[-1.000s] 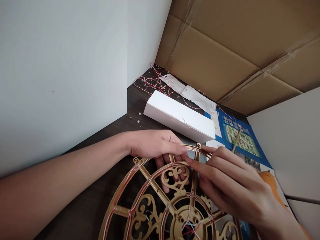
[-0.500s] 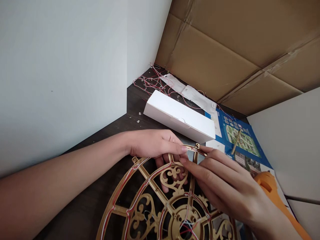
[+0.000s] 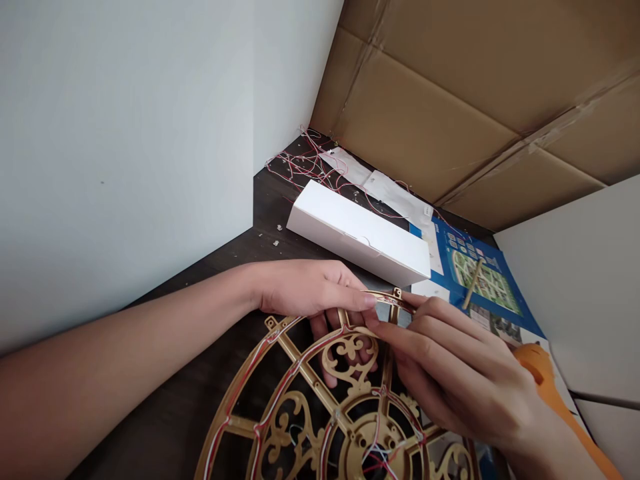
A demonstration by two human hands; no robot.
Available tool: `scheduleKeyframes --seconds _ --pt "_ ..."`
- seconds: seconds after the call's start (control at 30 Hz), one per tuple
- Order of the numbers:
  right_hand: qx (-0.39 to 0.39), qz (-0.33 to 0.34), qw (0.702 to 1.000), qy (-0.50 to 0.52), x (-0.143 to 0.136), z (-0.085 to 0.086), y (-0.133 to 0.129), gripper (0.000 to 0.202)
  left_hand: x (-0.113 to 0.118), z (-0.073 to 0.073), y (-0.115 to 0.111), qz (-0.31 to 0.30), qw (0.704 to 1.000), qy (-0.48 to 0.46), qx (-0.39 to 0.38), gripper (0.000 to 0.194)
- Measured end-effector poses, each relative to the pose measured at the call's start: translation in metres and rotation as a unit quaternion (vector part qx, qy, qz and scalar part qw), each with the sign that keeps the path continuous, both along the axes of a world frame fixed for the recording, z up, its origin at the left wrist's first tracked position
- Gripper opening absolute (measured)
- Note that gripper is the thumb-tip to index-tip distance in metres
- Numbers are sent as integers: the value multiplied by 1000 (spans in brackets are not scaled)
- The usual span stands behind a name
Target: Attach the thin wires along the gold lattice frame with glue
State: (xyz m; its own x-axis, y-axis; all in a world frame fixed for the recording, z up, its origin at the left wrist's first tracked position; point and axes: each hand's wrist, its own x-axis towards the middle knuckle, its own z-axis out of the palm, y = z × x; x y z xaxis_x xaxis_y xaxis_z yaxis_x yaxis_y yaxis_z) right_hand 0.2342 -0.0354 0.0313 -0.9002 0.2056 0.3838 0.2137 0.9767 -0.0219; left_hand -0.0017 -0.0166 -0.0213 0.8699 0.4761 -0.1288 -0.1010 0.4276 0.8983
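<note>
A round gold openwork frame (image 3: 327,393) with scroll ornaments fills the lower middle. Red and white wires (image 3: 283,383) run along its rings and cross at its hub. My left hand (image 3: 320,290) grips the frame's far rim, thumb on top and the other fingers underneath, seen through the openings. Beside it, my right hand (image 3: 455,360) is closed on the rim and inner ring, its index finger near the left thumb. The right fingertips are partly hidden.
Behind the frame lies a long white box (image 3: 357,230). Tangled wires (image 3: 315,160) and white packets (image 3: 395,193) are further back. A blue printed sheet (image 3: 480,273) and an orange tool (image 3: 537,367) are on the right. White and cardboard panels (image 3: 450,87) enclose the dark table (image 3: 215,257).
The gold frame has shifted slightly right. My right hand has moved slightly right and down, while my left hand stays almost in place.
</note>
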Motion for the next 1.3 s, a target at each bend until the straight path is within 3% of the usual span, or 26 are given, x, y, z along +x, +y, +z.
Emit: scheduleKeyframes --seconds 1.1,1.3 --pt "5 6 1000 -10 3 -1 -1 38 -1 2 0 11 1000 19 5 38" --pt "26 2 999 -21 -1 2 -2 29 -1 2 1 4 1000 13 1 40"
